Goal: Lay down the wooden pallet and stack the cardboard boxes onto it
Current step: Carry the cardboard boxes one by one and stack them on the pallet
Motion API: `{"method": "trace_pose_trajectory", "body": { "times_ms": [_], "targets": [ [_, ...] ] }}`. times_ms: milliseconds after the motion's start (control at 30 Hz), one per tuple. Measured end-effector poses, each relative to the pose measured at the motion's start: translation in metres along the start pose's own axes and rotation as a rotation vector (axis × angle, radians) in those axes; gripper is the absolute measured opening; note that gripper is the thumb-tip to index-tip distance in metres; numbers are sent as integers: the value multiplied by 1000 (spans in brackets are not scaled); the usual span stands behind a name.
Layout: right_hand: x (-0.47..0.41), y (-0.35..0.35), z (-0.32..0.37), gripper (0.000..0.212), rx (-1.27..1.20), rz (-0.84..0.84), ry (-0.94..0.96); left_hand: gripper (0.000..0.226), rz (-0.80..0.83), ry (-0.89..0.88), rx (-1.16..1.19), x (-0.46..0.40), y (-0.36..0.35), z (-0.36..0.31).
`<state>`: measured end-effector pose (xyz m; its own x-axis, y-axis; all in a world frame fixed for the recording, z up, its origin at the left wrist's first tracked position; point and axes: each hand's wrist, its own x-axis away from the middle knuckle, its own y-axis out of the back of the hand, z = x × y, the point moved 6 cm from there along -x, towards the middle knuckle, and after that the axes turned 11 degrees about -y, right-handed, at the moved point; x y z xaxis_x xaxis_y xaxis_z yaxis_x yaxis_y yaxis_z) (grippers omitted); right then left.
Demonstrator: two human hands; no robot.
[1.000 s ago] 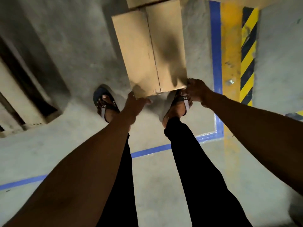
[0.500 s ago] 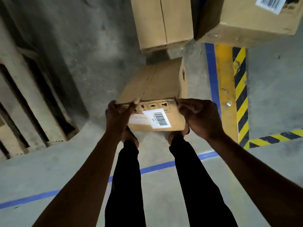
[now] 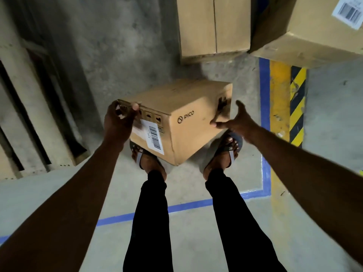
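Pallet (image 3: 29, 114) seemingly left of box (image 3: 176, 114)

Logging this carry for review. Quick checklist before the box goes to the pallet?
1. Left hand grips the box at its top corner: ok.
2. Right hand secure: not ok; fingers are spread against the side face, thumb pressing, not curled round it.
3. Box level: not ok; it is tilted.
4. Pallet laid flat at left: ok.
5. Pallet top free: cannot tell, only part shows.
6. Feet clear of the two boxes ahead: ok.
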<state>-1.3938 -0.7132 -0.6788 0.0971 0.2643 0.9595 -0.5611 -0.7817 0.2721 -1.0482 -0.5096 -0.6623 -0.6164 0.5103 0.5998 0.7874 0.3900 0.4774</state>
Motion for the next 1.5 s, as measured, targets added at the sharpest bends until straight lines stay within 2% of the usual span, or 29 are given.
{"method": "trace_pose_trajectory", "body": {
  "times_ms": [33, 67, 167, 267, 367, 400, 500, 533, 700, 833, 900, 933, 1000, 1133, 1267, 1367, 1500],
  "targets": [
    [-10, 3, 2, 159, 20, 6, -15, 78, -6, 48, 22, -2, 4, 6],
    [-19, 5, 5, 156, 39, 12, -26, 82, -14, 120, 43, -5, 8, 16],
    [-34, -3, 15, 130, 47, 102, -32, 79, 8, 275, 56, -5, 14, 40],
    [-34, -19, 24, 118, -26, 222, -22, 61, 144, 241, 121, -1, 2, 50],
    [-28, -21, 14, 107, -109, 221, -51, 31, 151, 214, 181, 8, -7, 34],
    [-26, -18, 8, 95, -126, 201, -75, 27, 140, 206, 183, 11, -12, 27],
    [-4, -8, -22, 40, -251, 160, -182, 30, 110, 112, 164, 31, -10, -6],
    [12, -4, -29, 33, -296, 156, -214, 31, 118, 70, 159, 41, -7, -23],
    [132, 40, -40, 31, -354, 24, -247, 58, 199, 2, 217, 101, 27, -114],
    [254, 88, -27, 39, -377, 28, -174, 78, 110, 52, 251, 181, 84, -187],
    [318, 113, -17, 35, -425, 52, -109, 70, 43, 58, 288, 230, 118, -229],
    [342, 124, -12, 29, -457, 63, -77, 55, 2, 43, 307, 251, 133, -247],
    [393, 148, -4, 34, -446, 87, -10, 35, -89, 55, 330, 303, 160, -275],
    [458, 174, -2, 42, -469, 96, 73, 46, -346, 70, 376, 389, 203, -298],
    [494, 172, 24, 31, -407, 94, 147, 40, -366, 132, 527, 438, 227, -295],
    [518, 153, 39, 31, -384, 73, 229, 60, -451, 140, 603, 467, 240, -280],
    [548, 111, 40, 24, -282, 75, 323, 35, -516, 126, 664, 504, 258, -266]
  ]
}}
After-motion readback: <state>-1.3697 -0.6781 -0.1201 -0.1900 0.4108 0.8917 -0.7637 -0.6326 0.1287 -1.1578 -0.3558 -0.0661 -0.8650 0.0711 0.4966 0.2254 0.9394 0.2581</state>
